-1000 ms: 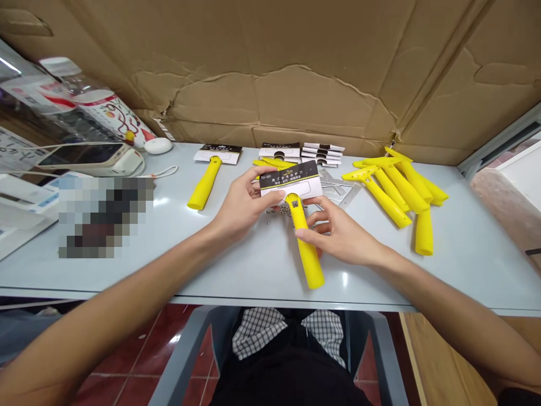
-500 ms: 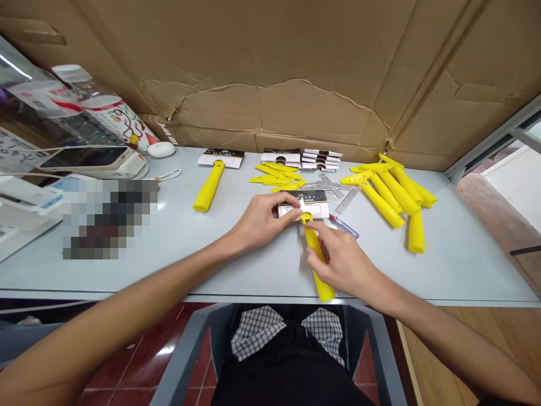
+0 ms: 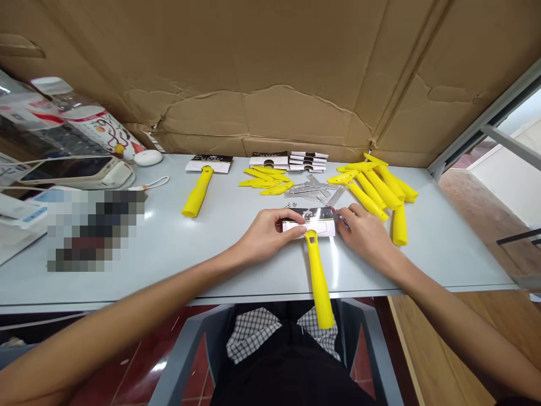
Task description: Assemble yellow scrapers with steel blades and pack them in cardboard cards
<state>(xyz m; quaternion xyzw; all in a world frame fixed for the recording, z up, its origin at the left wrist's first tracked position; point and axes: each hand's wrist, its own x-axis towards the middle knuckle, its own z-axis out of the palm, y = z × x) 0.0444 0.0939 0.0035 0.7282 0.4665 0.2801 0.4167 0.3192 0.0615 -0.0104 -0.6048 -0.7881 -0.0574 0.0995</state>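
Note:
A yellow-handled scraper (image 3: 318,276) lies toward me, its head covered by a black-and-white card sleeve (image 3: 315,227) and its handle end jutting past the table's front edge. My left hand (image 3: 270,234) pinches the left side of that sleeve between thumb and fingers. To the right of the sleeve, my right hand (image 3: 367,231) has its fingers closed around a small screwdriver (image 3: 343,221); most of its handle is hidden by the fingers. Just behind the sleeve are a few tiny screws (image 3: 291,204) and several flat metal blades (image 3: 313,190).
Yellow flat pieces (image 3: 266,179) and folded card sleeves (image 3: 308,160) lie at the back. Several yellow handles (image 3: 380,189) are heaped at right. Another sleeved scraper (image 3: 198,192) lies left. A phone (image 3: 71,171) and bottle (image 3: 99,121) are far left; cardboard (image 3: 253,67) stands behind.
My right hand has left the yellow handle and moved right onto the screwdriver. The scraper has shifted toward me, its handle end now past the edge. My left hand stays on the sleeve.

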